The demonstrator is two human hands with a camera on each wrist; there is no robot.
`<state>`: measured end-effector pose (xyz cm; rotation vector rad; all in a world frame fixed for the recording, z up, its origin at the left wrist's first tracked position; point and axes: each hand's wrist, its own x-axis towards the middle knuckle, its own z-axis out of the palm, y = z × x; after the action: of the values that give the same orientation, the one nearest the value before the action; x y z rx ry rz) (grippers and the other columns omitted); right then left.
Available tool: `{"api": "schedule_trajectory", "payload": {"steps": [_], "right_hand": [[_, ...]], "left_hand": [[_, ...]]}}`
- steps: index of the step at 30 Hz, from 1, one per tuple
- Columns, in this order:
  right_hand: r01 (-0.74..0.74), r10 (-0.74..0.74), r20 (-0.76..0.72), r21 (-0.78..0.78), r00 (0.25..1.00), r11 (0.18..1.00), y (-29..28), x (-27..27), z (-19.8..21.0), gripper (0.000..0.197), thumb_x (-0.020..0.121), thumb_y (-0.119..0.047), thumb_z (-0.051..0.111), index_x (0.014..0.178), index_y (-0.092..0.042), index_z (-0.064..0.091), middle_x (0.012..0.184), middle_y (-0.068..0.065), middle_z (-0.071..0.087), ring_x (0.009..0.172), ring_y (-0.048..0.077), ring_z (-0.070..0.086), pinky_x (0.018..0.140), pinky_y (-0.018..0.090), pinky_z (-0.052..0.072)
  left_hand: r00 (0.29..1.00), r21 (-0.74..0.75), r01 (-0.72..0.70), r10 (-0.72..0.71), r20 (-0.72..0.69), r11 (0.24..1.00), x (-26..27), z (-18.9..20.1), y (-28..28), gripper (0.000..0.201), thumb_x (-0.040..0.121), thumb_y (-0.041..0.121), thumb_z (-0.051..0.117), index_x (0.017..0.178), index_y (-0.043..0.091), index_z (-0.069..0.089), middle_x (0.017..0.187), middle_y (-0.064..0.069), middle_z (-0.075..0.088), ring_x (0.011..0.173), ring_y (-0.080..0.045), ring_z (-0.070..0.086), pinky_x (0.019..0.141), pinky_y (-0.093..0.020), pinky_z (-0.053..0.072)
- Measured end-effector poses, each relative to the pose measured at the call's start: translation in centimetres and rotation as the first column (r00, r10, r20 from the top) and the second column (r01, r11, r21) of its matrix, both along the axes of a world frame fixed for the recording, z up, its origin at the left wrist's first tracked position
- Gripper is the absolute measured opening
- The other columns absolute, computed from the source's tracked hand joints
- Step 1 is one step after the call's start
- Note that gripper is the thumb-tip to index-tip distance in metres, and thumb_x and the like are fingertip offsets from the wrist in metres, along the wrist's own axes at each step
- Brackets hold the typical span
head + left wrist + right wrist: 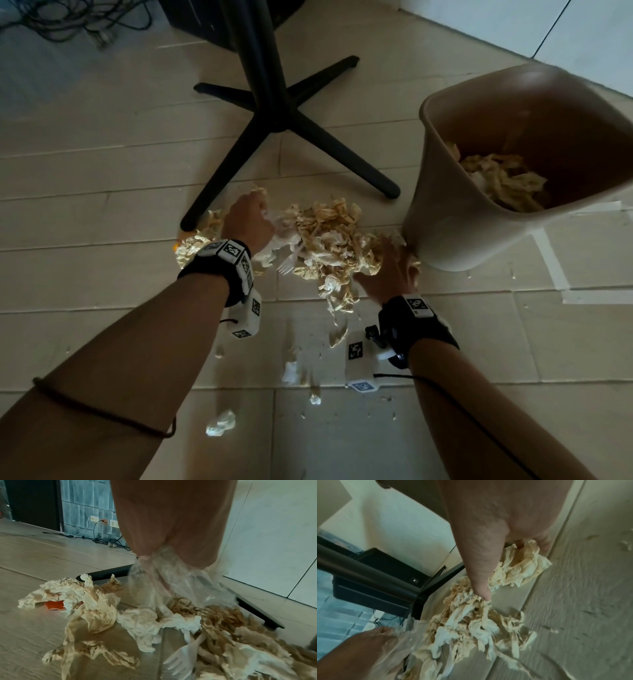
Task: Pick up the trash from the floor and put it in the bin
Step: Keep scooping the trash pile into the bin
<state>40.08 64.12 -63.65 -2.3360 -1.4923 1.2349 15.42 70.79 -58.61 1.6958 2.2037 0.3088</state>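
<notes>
A: Where's the heap of crumpled, brown-stained paper tissues [329, 236]?
B: Between your fingers. Your left hand [248, 222] clutches crumpled clear plastic film [171, 577]; your right hand [390, 270] is spread, pressing the heap's edge.

Behind our left hand [248, 224] and right hand [390, 274] we wear black straps [205, 274] bearing white marker-printed blocks [245, 317]; a black cable [397, 376] leaves the right one.
</notes>
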Motion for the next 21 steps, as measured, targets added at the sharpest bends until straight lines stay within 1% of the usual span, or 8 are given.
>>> {"api": "schedule_trajectory", "payload": {"steps": [2,6,9,11,14,17,19,21], "right_hand": [[-0.034,0.033,0.038,0.012,0.999,0.999,0.3,-0.4,-0.2,0.102,0.08,-0.046,0.074,0.155,-0.044,0.005,0.166,0.001,-0.006,0.15,0.043,0.006,0.115,0.061,0.025],[-0.066,0.064,0.094,0.02,0.994,0.998,0.9,-1.4,-0.7,0.103,0.078,-0.061,0.071,0.155,-0.043,0.005,0.168,0.005,-0.002,0.15,0.045,0.004,0.114,0.062,0.022],[-0.089,0.084,0.135,0.032,0.987,0.996,1.3,-1.5,-0.9,0.094,0.084,-0.06,0.065,0.156,-0.041,0.007,0.167,0.009,0.005,0.149,0.047,0.003,0.113,0.063,0.022],[-0.114,0.11,0.149,0.022,0.983,0.993,1.6,-1.4,-0.9,0.088,0.087,-0.06,0.061,0.156,-0.039,0.011,0.166,0.009,0.008,0.15,0.045,0.002,0.114,0.061,0.02],[-0.145,0.141,0.16,0.013,0.977,0.989,1.6,-1.5,-1.1,0.074,0.087,-0.064,0.06,0.149,-0.034,0.033,0.163,0.008,0.014,0.149,0.042,0.005,0.114,0.055,0.023],[-0.143,0.131,0.138,0.081,0.982,0.986,1.6,-2.0,-1.6,0.067,0.082,-0.07,0.06,0.133,-0.028,0.056,0.154,0.009,0.025,0.142,0.039,0.022,0.11,0.046,0.032],[-0.155,0.143,0.112,0.102,0.983,0.983,1.6,-2.3,-2.2,0.07,0.077,-0.075,0.061,0.122,-0.021,0.065,0.148,0.013,0.032,0.136,0.038,0.033,0.108,0.044,0.036],[-0.115,0.106,0.067,0.15,0.992,0.982,1.4,-2.3,-2.5,0.066,0.073,-0.072,0.068,0.106,-0.014,0.07,0.135,0.014,0.041,0.123,0.035,0.048,0.103,0.039,0.043]], "left_hand": [[0.998,-0.068,0.053,-0.051,0.027,0.996,0.1,-0.5,0.1,0.047,0.079,0.007,0.062,0.122,0.023,0.05,0.125,-0.01,0.053,0.107,-0.034,0.058,0.089,-0.041,0.049],[0.981,-0.221,0.196,-0.192,0.04,0.955,0.7,-1.9,-0.2,0.076,0.081,0.028,0.067,0.142,0.046,0.025,0.15,-0.001,0.03,0.115,-0.032,0.058,0.093,-0.044,0.051],[0.965,-0.283,0.263,-0.255,0.066,0.922,1.4,-2.5,-0.3,0.086,0.082,0.025,0.066,0.149,0.046,0.017,0.158,0.002,0.018,0.124,-0.03,0.053,0.095,-0.044,0.051],[0.949,-0.308,0.314,-0.304,0.081,0.898,1.8,-2.8,-0.4,0.091,0.083,0.029,0.069,0.152,0.045,0.01,0.16,-0.001,0.019,0.13,-0.03,0.049,0.099,-0.046,0.049],[0.938,-0.348,0.344,-0.333,0.094,0.872,2.7,-3.2,-1.0,0.094,0.084,0.043,0.067,0.151,0.047,0.001,0.159,-0.005,0.024,0.136,-0.03,0.043,0.103,-0.05,0.045],[0.93,-0.362,0.364,-0.354,0.095,0.858,3.9,-3.2,-1.7,0.09,0.084,0.051,0.062,0.152,0.045,0.003,0.157,-0.005,0.027,0.131,-0.03,0.049,0.099,-0.047,0.048],[0.92,-0.357,0.385,-0.386,0.073,0.851,4.7,-3.3,-2.2,0.084,0.084,0.055,0.061,0.153,0.038,0.015,0.154,-0.005,0.031,0.13,-0.028,0.048,0.1,-0.045,0.047],[0.913,-0.341,0.398,-0.405,0.053,0.852,5.3,-3.5,-2.7,0.077,0.083,0.056,0.063,0.149,0.036,0.029,0.153,-0.002,0.035,0.133,-0.027,0.045,0.105,-0.046,0.042]]}}
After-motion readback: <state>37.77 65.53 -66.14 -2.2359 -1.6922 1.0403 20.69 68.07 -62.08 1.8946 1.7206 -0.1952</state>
